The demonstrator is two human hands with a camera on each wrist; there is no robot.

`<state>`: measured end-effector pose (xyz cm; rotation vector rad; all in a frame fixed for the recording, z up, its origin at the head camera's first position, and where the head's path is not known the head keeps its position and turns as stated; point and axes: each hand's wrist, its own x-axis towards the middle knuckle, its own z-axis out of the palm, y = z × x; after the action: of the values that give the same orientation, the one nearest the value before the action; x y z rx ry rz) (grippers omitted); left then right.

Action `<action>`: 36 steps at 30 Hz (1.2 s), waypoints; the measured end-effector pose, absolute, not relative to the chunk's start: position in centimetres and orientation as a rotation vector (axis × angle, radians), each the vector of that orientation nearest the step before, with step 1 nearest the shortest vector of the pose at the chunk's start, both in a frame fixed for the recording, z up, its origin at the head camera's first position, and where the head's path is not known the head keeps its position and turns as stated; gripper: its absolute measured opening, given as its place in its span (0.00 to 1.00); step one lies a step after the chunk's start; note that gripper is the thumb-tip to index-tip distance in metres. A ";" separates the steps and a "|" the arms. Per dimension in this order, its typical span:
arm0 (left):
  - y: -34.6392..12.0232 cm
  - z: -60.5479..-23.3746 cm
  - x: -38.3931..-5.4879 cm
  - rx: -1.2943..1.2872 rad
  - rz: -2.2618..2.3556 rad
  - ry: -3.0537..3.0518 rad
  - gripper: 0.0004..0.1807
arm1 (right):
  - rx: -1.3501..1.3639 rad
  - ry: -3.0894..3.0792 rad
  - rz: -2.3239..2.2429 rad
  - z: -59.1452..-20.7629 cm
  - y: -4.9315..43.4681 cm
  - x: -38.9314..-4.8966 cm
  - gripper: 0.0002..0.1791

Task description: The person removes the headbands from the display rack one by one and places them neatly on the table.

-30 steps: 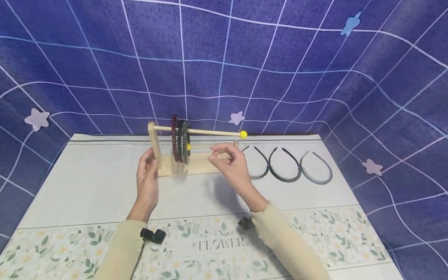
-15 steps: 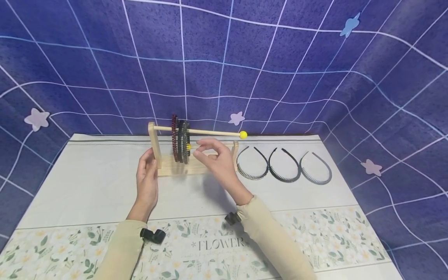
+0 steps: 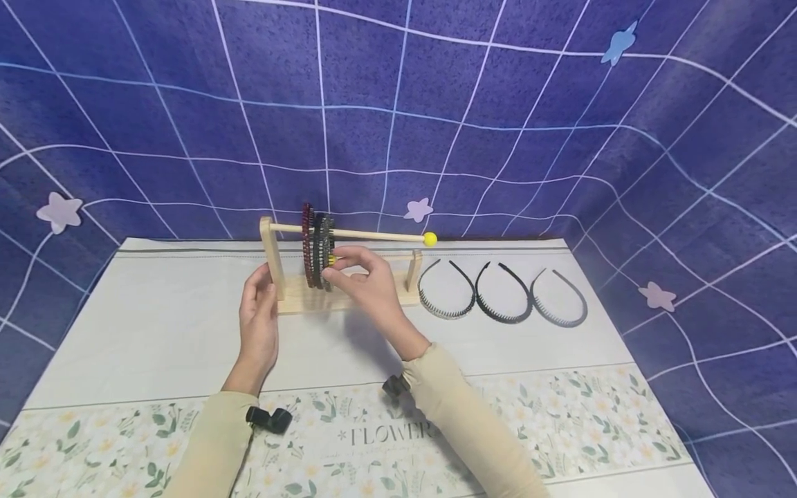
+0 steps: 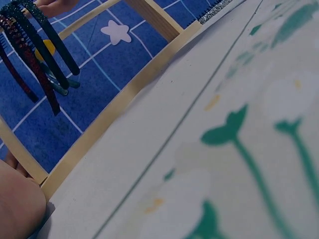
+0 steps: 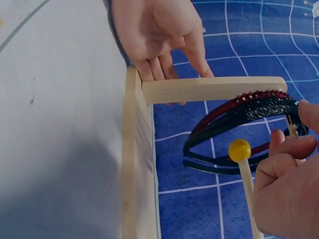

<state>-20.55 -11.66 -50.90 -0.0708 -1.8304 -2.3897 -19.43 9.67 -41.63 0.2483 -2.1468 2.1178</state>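
The right hand (image 3: 367, 280), its forearm reaching in from 5 o'clock and pointing toward 10, has its index finger and thumb bent toward each other at the outermost of the hanging headbands (image 3: 317, 252); whether the tips have a grip on it I cannot tell. The left hand (image 3: 257, 311), coming up from 7 o'clock, holds the left post (image 3: 272, 259) of the wooden stand (image 3: 300, 302), fingers behind and thumb in front. The headbands hang bunched on the upper rod (image 3: 380, 236), the red one nearest the post, and the rod's yellow ball (image 3: 429, 238) lies at its 3 o'clock end. On the surface (image 3: 156, 332), at the stand's 3 o'clock, lie a speckled headband (image 3: 447, 315), a black headband (image 3: 506, 319) and a grey headband (image 3: 560, 321).

The right hand covers part of the lower rod (image 3: 398, 258). The hanging headbands overlap too closely to count. The left wrist view crops both hands; the right wrist view cuts the right hand at 4 o'clock.
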 end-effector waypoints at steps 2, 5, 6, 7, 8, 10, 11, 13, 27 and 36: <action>-11.7 -50.8 -20.5 -0.079 -2.381 -1.843 0.26 | 0.244 -2.131 2.143 -41.7 9.4 -19.5 0.21; -11.7 -50.8 -20.5 -0.086 -2.377 -1.854 0.26 | 0.256 -2.112 2.167 -41.8 9.1 -19.6 0.21; -11.8 -50.8 -20.5 -0.086 -2.374 -1.861 0.26 | 0.263 -2.107 2.174 -41.9 9.1 -19.6 0.21; -11.7 -50.8 -20.5 -0.086 -2.371 -1.869 0.26 | 0.269 -2.100 2.183 -41.9 9.1 -19.6 0.21; -11.8 -50.8 -20.5 -0.083 -2.370 -1.877 0.26 | 0.275 -2.093 2.188 -41.9 9.0 -19.6 0.20; -11.8 -50.8 -20.5 -0.084 -2.362 -1.893 0.26 | 0.284 -2.079 2.198 -41.9 9.0 -19.6 0.20; -11.7 -50.8 -20.5 -0.085 -2.358 -1.900 0.26 | 0.289 -2.072 2.203 -41.9 9.0 -19.6 0.20; -11.8 -50.9 -20.5 -0.082 -2.358 -1.897 0.26 | 0.291 -2.066 2.206 -41.8 9.0 -19.6 0.20; -11.8 -51.1 -20.5 -0.085 -2.361 -1.881 0.26 | 0.256 -2.075 2.198 -41.2 9.9 -19.8 0.17; -11.7 -51.0 -20.5 -0.084 -2.367 -1.866 0.26 | 0.209 -2.042 2.184 -39.9 10.9 -19.7 0.16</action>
<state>-20.48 -11.73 -50.96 -0.0842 -1.8664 -2.3671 -19.72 10.91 -39.86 0.2095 -2.0417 2.1838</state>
